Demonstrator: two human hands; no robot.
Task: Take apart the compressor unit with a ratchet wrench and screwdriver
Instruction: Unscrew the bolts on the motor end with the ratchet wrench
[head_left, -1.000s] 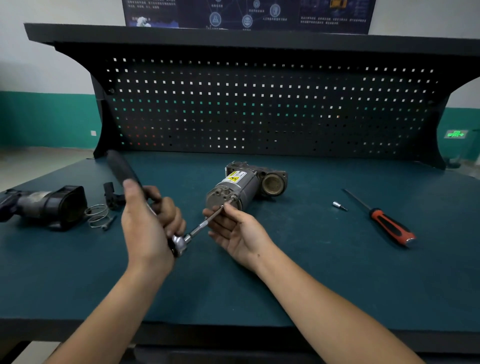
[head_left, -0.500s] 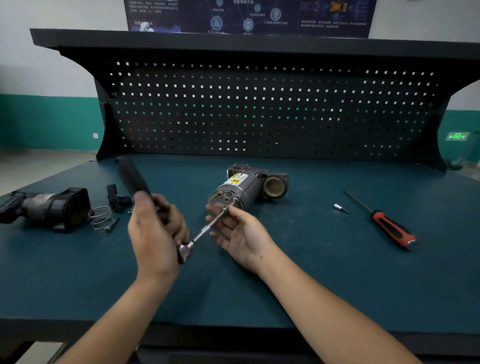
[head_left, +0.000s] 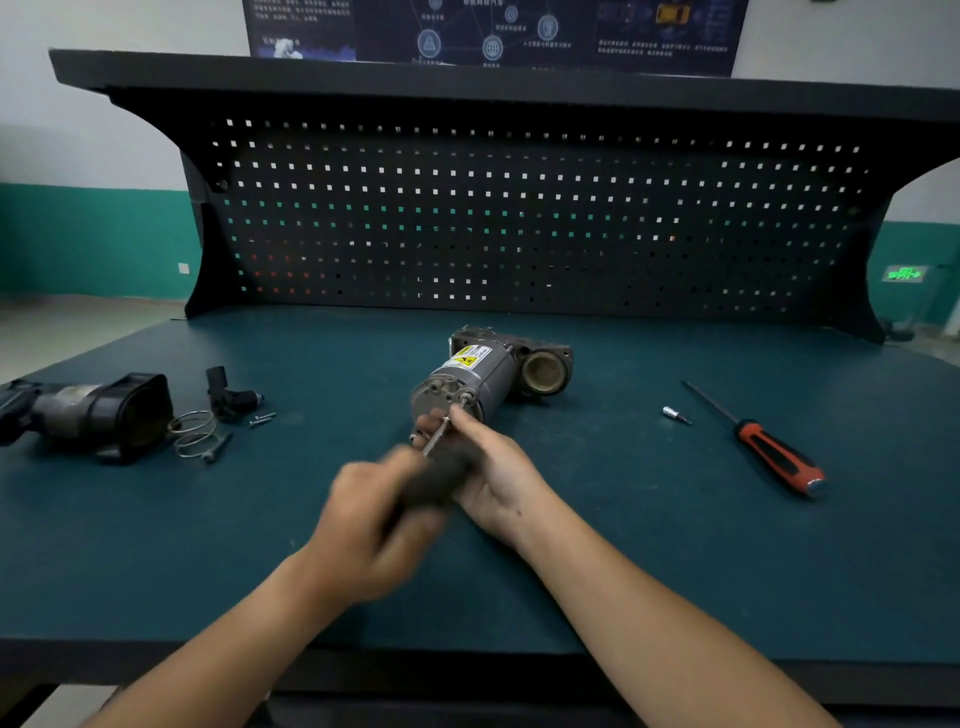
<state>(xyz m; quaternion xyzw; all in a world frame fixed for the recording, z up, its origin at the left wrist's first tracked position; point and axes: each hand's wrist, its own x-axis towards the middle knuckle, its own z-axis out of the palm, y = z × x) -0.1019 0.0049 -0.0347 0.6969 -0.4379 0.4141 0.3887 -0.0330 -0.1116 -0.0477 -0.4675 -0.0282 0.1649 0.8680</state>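
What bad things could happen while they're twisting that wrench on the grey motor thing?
The compressor lies loose on the bench, and no hand seems to grip it, so it might roll. The right hand pinches the shaft of the ratchet wrench near its tip, so a slip by the left hand could pinch fingers. The loose screws could get lost.

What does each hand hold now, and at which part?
Left hand grips the ratchet wrench by its dark handle. Right hand pinches its metal extension bar near the compressor.
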